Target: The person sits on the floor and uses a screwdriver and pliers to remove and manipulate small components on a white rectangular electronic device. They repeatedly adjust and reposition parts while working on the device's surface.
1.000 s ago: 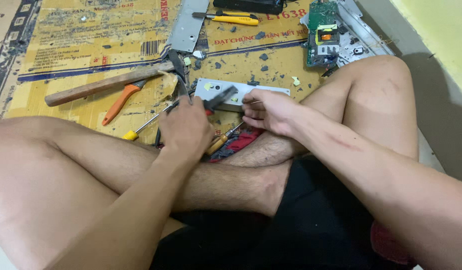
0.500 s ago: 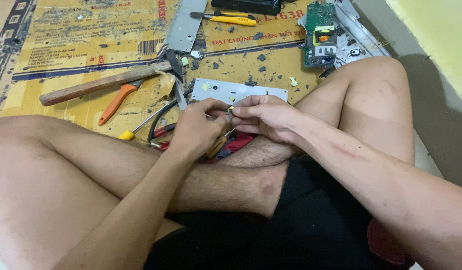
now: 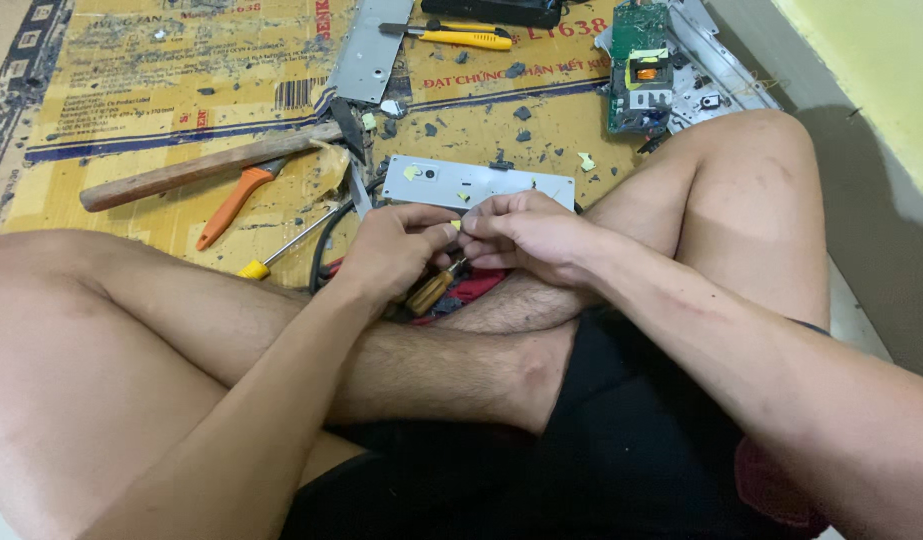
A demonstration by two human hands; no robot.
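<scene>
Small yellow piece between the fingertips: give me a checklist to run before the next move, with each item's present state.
1. Small yellow piece pinched between both hands: ok; left hand and right hand meet on it.
2. Brown-handled screwdriver secured: cannot tell; it lies under the left hand, grip unclear.
3. Grey metal plate lying flat within reach: ok, just beyond the hands.
4. Hammer and orange-handled tool clear of the hands: ok, off to the left.
5. Cardboard free of debris: not ok; dark chips are scattered on it.
6. Green circuit board out of the way: ok, far right.
</scene>
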